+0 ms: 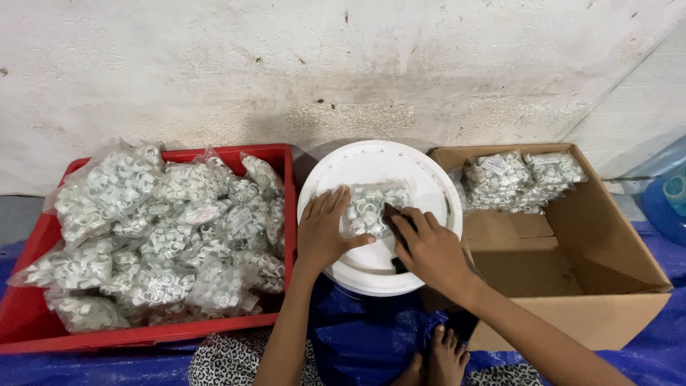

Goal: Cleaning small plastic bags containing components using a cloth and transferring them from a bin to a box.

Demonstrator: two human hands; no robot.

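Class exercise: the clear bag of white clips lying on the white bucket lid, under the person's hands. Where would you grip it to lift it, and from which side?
Probably the far edge of the bag of clips, from the wall side. It lies flat on the white lid; the left hand covers its left end and the right hand, holding a dark tool, covers its near right corner.

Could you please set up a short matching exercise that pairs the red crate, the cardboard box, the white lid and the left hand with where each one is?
Things:
1. red crate
2. cardboard box
3. white lid
4. left hand

Places:
A. far right, holding a few bags
B. flat on a clear bag of white clips
C. centre, between the two containers
D. far left, heaped with bags

Pairs: 1-D, 2-A, 3-C, 4-B
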